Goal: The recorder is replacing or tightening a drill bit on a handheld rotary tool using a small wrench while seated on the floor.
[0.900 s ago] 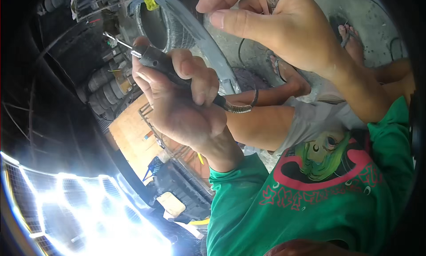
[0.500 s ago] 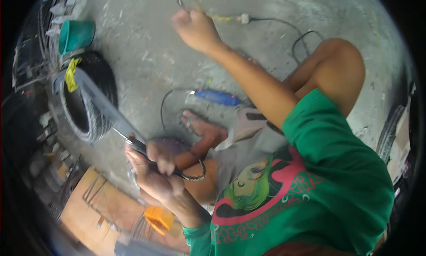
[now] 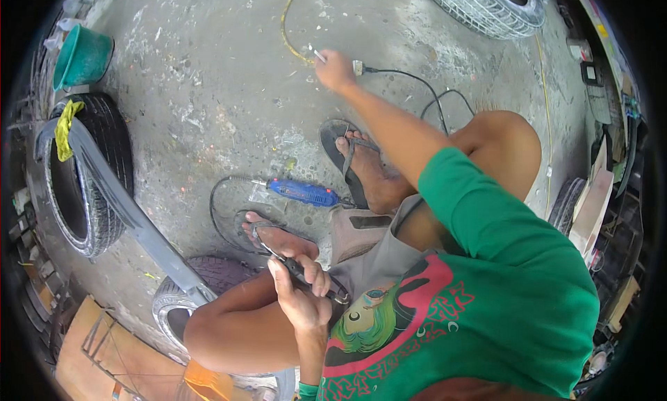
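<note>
My left hand is closed around a black handpiece with a thin tip pointing up and left. Its black cable appears to lead round to a blue rotary tool lying on the floor by my feet. My right hand, stretched out over the floor, pinches a short white stick whose kind I cannot make out. Left of my left hand, a long grey curved plastic strip slants from a tyre down to my knee, with a yellow cloth draped on its upper end.
A green bucket stands behind the tyre. Another tyre lies beside my knee, and one more at the far right. A plug connector joins yellow and black cords near my right hand. An orange container sits at lower left.
The whole view has shifted. My left hand and the handpiece are now farther from the grey strip. My right hand still holds the small stick out over the floor.
</note>
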{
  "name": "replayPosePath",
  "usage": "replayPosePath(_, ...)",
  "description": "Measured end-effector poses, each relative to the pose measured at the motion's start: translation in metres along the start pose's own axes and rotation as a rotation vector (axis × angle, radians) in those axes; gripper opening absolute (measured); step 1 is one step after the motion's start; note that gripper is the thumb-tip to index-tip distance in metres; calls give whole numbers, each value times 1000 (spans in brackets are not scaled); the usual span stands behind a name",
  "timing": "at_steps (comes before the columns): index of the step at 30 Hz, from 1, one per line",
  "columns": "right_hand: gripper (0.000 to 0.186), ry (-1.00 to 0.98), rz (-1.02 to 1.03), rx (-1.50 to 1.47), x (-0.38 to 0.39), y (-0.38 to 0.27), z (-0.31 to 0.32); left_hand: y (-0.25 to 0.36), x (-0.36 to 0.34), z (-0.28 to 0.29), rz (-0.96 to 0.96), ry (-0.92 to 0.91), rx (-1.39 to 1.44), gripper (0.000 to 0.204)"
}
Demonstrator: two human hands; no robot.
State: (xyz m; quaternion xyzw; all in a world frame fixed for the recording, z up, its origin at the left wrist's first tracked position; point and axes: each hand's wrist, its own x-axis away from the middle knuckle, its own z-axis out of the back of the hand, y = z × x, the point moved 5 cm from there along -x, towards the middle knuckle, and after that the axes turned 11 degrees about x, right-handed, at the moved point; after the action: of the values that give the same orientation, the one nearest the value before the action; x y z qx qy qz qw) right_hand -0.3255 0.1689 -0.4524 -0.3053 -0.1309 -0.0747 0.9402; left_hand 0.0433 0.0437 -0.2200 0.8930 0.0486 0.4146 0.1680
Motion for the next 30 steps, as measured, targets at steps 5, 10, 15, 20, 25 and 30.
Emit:
replayPosePath(5, 17, 179, 86, 226, -95, -16, 25, -5, -6, 7, -48, 64, -81, 32)
replayPosePath(10, 17, 257, 215, 361, -206, -23, 32, -14, -24, 14, 66, 164, 24, 35)
replayPosePath(15, 21, 251, 327, 335, -268, -42, 14, -23, -47, 26, 176, 300, 75, 35)
replayPosePath(20, 14, 130, 356, 431, -276, -54, 2, -22, -60, 41, 243, 370, 79, 36)
replayPosePath(25, 23, -7, 619, 678, -290, -66, -2, -20, -72, 47, 490, 193, 155, 35)
replayPosePath(30, 35, -154, 649, 852, -303, -60, -11, -23, -77, 56, 511, 173, 161, 38)
